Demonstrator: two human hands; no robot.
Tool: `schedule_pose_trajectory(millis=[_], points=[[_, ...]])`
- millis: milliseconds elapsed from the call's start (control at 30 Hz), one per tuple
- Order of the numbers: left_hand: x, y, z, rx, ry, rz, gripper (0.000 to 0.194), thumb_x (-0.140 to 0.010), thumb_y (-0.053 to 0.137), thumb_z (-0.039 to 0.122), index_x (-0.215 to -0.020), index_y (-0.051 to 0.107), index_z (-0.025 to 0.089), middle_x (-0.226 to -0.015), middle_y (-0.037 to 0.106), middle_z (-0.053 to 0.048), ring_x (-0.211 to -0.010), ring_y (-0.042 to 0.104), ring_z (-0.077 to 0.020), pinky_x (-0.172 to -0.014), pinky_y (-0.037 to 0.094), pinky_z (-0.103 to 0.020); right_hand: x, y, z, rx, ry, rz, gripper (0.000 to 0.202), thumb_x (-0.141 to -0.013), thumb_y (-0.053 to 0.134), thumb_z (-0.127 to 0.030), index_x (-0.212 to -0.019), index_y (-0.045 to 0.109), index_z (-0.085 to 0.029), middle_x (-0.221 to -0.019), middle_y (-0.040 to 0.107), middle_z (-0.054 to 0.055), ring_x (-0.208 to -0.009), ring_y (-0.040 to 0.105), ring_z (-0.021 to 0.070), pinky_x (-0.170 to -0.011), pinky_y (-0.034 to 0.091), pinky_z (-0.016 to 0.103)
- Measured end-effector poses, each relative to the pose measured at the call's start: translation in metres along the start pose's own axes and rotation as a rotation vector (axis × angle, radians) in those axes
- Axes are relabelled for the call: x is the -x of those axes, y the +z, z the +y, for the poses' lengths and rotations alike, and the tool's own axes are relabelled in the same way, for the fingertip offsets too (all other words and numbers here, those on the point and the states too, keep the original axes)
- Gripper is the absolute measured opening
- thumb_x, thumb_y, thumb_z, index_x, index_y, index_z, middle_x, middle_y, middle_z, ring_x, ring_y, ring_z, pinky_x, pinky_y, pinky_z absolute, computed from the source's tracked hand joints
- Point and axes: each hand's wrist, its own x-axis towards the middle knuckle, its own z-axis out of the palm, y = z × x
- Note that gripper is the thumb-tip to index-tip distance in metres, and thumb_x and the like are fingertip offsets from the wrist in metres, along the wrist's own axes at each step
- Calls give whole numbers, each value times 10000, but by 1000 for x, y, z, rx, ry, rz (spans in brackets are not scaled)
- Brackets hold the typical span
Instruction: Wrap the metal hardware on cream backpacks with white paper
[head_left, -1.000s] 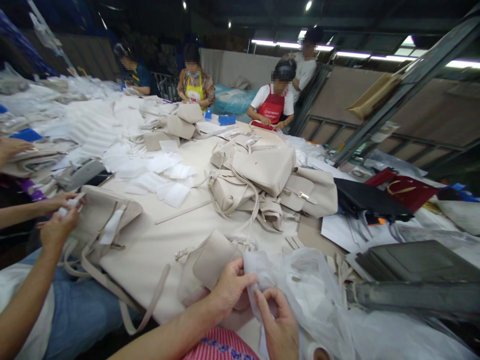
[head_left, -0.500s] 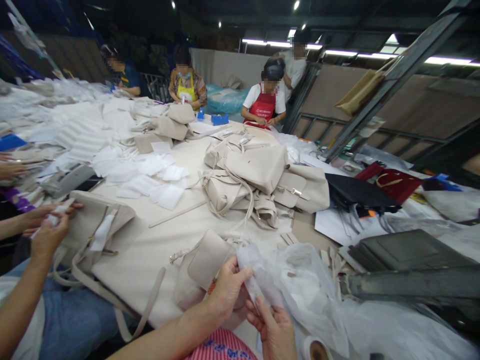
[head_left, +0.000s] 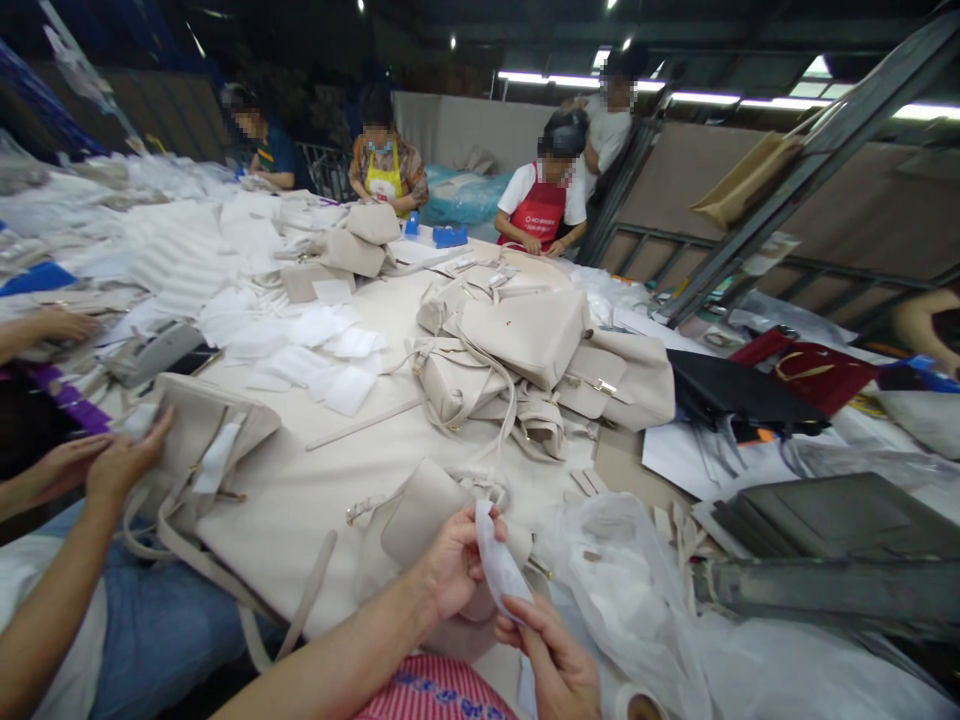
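Between my two hands is a thin white wrapping sheet (head_left: pixel 498 562), folded into a narrow strip. My left hand (head_left: pixel 450 565) pinches its upper end, and my right hand (head_left: pixel 553 650) grips the lower end with the thumb on top. Just behind my hands lies a beige handbag (head_left: pixel 420 510) with a strap and metal fittings, partly hidden by my left hand and the sheet. A clear plastic bag (head_left: pixel 622 570) with white material inside rests to the right of my hands. Near my right wrist stands a roll of tape (head_left: pixel 637 703), cut off by the frame edge.
Beige handbags (head_left: pixel 525 335) are piled mid-table. Loose white sheets (head_left: pixel 330 350) lie left of them. At left, a co-worker's hands (head_left: pixel 124 460) work over another beige bag (head_left: pixel 217 430). Dark bags (head_left: pixel 840 520) and a metal beam (head_left: pixel 795 588) are at right. Other people work across the table.
The white sheet was wider and looser; now it is a narrower folded strip. My right hand has turned over its lower end. The view has shifted slightly left.
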Motion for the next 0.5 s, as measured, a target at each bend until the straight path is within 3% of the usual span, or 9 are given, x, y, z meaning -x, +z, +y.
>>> schedule_pose_trajectory(millis=[100, 200, 267, 400, 500], points=[[1, -1, 3, 0, 22, -11, 233, -575, 764, 163, -767, 637, 124, -688, 614, -1, -458, 358, -28, -384, 176, -168, -1, 3, -1, 76, -67, -49, 274, -744, 732, -512, -881, 810, -288, -953, 742, 90, -802, 712, 268, -742, 623, 390], [4, -3, 5, 8, 56, -23, 324, -652, 781, 379, -793, 644, 122, -751, 642, -43, -573, 492, -79, -450, 312, -172, -2, 4, 0, 122, -93, -59, 246, -764, 719, -489, -900, 806, -303, -983, 740, 96, -838, 705, 279, -774, 613, 410], [6, -6, 5, -85, 95, -8, 403, -633, 794, 454, -805, 632, 128, -699, 616, -18, -563, 482, -84, -471, 324, -187, -3, 3, 2, 158, -114, -79, 232, -789, 696, -470, -920, 803, -310, -1006, 738, 100, -855, 704, 282, -779, 608, 412], [8, -9, 6, -384, 154, 92, 359, -543, 828, 344, -736, 597, 148, -580, 541, 52, -509, 408, -70, -491, 285, -204, -5, 2, 1, 290, -204, -153, 182, -826, 656, -407, -886, 806, -321, -930, 742, 92, -810, 700, 270, -728, 589, 377], [6, -9, 7, -426, 153, 129, 284, -568, 761, 331, -692, 573, 158, -571, 535, 52, -541, 431, -87, -529, 303, -216, -3, 5, -8, 363, -244, -219, 158, -822, 661, -359, -895, 801, -343, -995, 746, 87, -907, 698, 287, -798, 561, 380]])
